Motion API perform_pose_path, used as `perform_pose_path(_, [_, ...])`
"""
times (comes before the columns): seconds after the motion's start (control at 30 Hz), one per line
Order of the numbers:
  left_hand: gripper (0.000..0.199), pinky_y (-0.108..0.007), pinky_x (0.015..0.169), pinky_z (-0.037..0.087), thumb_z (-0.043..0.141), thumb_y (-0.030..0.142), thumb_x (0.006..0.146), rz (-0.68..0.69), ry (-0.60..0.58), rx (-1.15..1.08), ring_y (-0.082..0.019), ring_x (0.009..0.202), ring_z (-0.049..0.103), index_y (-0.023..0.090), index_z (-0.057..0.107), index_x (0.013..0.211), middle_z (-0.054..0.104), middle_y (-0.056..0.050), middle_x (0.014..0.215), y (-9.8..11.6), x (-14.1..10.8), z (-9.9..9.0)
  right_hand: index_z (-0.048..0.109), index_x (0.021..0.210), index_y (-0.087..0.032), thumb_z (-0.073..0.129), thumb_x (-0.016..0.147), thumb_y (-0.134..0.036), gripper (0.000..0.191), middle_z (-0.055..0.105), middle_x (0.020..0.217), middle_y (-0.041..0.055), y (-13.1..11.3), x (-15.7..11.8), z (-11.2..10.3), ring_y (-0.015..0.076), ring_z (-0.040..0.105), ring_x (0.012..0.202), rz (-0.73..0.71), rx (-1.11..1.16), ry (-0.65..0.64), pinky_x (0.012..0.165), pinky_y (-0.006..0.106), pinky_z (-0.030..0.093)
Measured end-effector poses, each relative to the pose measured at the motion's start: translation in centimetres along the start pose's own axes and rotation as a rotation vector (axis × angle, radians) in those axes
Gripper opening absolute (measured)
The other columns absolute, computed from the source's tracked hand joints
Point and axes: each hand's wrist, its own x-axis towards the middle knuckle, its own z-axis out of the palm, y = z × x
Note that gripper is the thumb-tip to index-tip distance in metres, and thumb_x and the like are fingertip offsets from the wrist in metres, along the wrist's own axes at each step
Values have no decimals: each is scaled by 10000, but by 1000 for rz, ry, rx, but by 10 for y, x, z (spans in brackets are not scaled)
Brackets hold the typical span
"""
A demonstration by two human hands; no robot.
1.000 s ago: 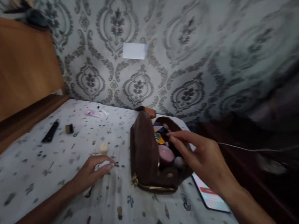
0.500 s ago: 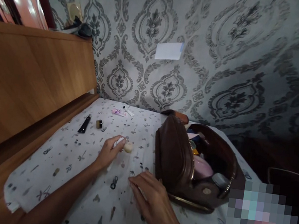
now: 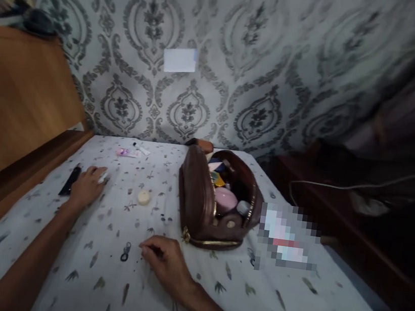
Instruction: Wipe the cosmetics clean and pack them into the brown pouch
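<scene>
My left hand (image 3: 88, 184) is at the left of the patterned sheet, next to a black tube (image 3: 70, 181), with its fingers bent round a small white item (image 3: 102, 177). My right hand (image 3: 166, 260) rests lower in the middle, its fingers curled together; whether anything is between them cannot be made out. Between the hands and farther back lies a round cream-coloured piece (image 3: 144, 197). An open brown bag (image 3: 197, 200) stands right of it, holding a pink case (image 3: 225, 199) and other small things. A pink tube (image 3: 127, 153) and a white tube (image 3: 141, 149) lie near the wall.
A wooden panel (image 3: 21, 85) borders the sheet on the left. Behind is a patterned wall with a white paper (image 3: 179, 60) on it. A blurred-out item (image 3: 288, 240) lies right of the bag, and a pale cable (image 3: 341, 185) runs at the right.
The view has turned right. My left hand has moved left from beside the round cream piece to the black tube, still with the white item. My right hand's fingers have curled in.
</scene>
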Motion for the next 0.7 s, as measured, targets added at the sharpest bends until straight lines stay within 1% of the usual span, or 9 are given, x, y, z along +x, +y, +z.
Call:
perform_pose_path(0.1, [445,-455,896,505,381,375,925,-16,16,13,-352,1122,593,187,616,1252,571,-168,1299,2,0,-1,790,856,-199,615,836,-229,178,758,766,26,2,0,0,164,651,703,3,12,13,664,257,469])
perform_pose_path(0.17, [444,-426,851,512,413,438,904,-33,63,-144,-328,1027,628,175,633,1185,600,-159,1244,13,-7,-8,791,875,-194,620,831,-219,178,754,768,25,3,-1,-1,155,645,699,0,20,28,677,253,472])
perform_pose_path(0.23, [437,-373,796,522,500,506,861,-40,36,-427,-295,958,654,192,629,1136,651,-117,1182,33,-23,-17,783,957,-195,624,844,-239,200,749,796,26,3,-3,-2,153,644,717,-9,46,48,699,257,484])
perform_pose_path(0.27, [459,-348,778,526,538,553,850,-37,-36,-582,-284,959,666,223,612,1160,678,-84,1157,45,-35,-22,769,1021,-197,628,850,-255,229,747,833,30,3,-3,-2,153,646,736,-17,73,64,706,259,491])
perform_pose_path(0.33, [474,-338,868,518,589,590,831,-3,-135,-830,-275,1036,670,244,601,1155,713,-58,1109,73,-63,-29,714,1163,-203,650,849,-289,332,736,960,47,4,-4,-2,157,650,787,-45,145,97,714,262,507])
perform_pose_path(0.4, [434,-334,973,489,633,562,823,78,-155,-915,-271,1134,643,237,627,1110,705,-61,1167,100,-91,-30,647,1275,-215,689,830,-307,456,702,1106,67,5,-5,-1,158,646,828,-78,223,123,729,270,523])
perform_pose_path(0.47, [389,-337,1007,487,642,523,831,189,-163,-942,-272,1176,627,225,654,1080,702,-74,1183,122,-114,-25,595,1346,-230,712,820,-311,545,672,1176,72,6,-4,-1,159,640,844,-103,300,156,752,282,532])
perform_pose_path(0.53, [348,-340,1024,489,636,485,848,266,-119,-961,-267,1196,618,222,668,1073,692,-81,1211,135,-129,-14,572,1377,-244,709,823,-286,573,664,1190,65,7,-2,-3,168,637,886,-123,351,204,786,291,532])
perform_pose_path(0.7, [381,-382,1088,462,516,415,951,359,-79,-929,-253,1283,571,248,632,1274,640,-82,1341,133,-142,11,686,1225,-228,778,717,-153,522,644,980,25,4,3,-11,189,608,896,-73,199,309,805,298,507])
